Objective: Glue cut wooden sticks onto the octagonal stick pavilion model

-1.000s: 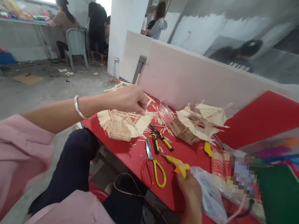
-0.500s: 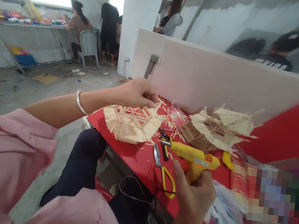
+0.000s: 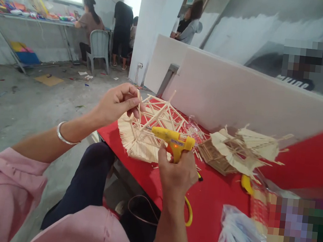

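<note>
Red table [image 3: 216,203]: right hand [image 3: 177,174] hides yellow scissors [image 3: 188,216].

She wears a loose pink top, sleeves pushed up past the elbows, dark navy trousers [image 3: 85,190], and a thin silver bangle [image 3: 63,137] on the left wrist.

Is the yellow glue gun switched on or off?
On, it seems: an orange light glows on the glue gun, just above the right hand gripping it.
</note>
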